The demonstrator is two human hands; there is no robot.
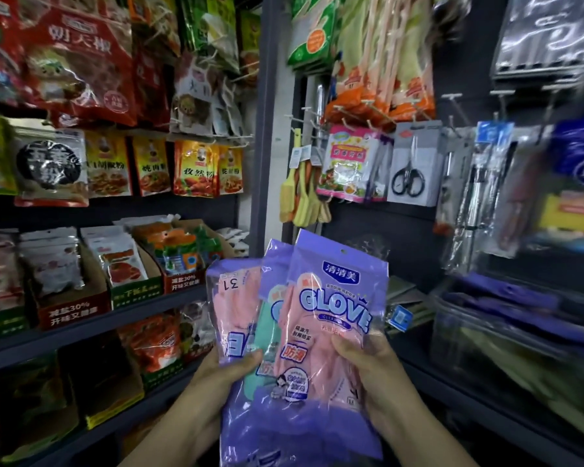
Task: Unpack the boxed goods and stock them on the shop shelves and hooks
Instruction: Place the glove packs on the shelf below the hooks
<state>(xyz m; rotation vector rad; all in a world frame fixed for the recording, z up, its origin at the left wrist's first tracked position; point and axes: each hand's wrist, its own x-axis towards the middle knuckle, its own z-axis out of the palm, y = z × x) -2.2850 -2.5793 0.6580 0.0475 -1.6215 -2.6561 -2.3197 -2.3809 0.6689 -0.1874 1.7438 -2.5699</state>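
Both hands hold a fanned stack of three purple glove packets in front of the shelves; the left hand (216, 375) grips the stack's lower left edge, thumb curled over the rear packet (228, 298); the right hand (368, 372) grips the lower right edge, thumb pressed on the front packet (331, 318), which shows pink gloves; the middle packet (270, 318) shows green; a scissors card (412, 166) hangs on the hook wall above; seasoning sachets (193, 170) fill the left shelves.
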